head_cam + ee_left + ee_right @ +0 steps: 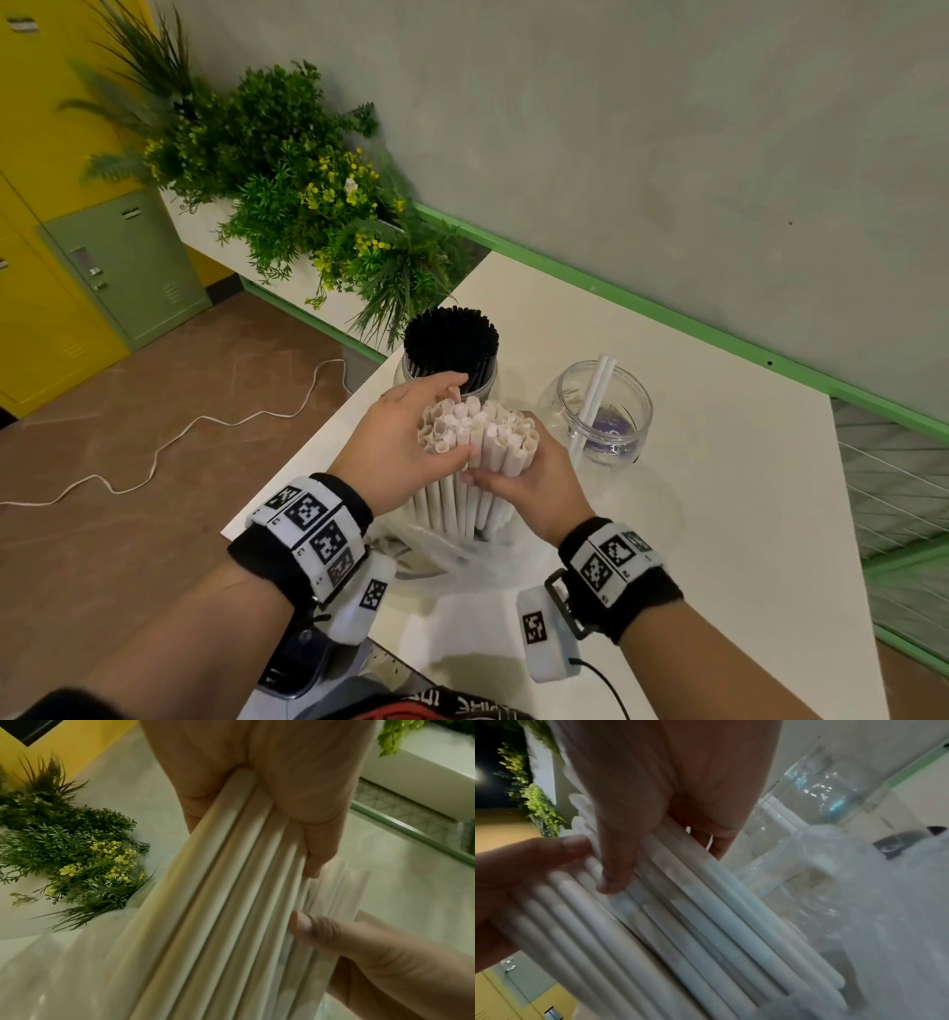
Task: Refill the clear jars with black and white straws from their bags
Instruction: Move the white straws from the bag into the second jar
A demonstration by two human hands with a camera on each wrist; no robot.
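The bundle of white straws [480, 447] stands nearly upright, its long axis vertical, lower ends inside the clear plastic bag [462, 557] on the white table [719, 514]; the nearly empty clear jar [603, 411], holding two white straws, sits just beyond and to the right of the bundle, nearer the right hand [529, 480]; the jar of black straws [451, 354] stands behind, already packed full. The left hand [405, 442] curls round the bundle's upper part from the left, fingers over the top ends, thumb pressing the front; the right hand wraps the bundle from the right, thumb meeting the left thumb; both grips are closed on the straws, neither spread. The likely move is a lift clear of the bag, then rightward and away to the open jar.
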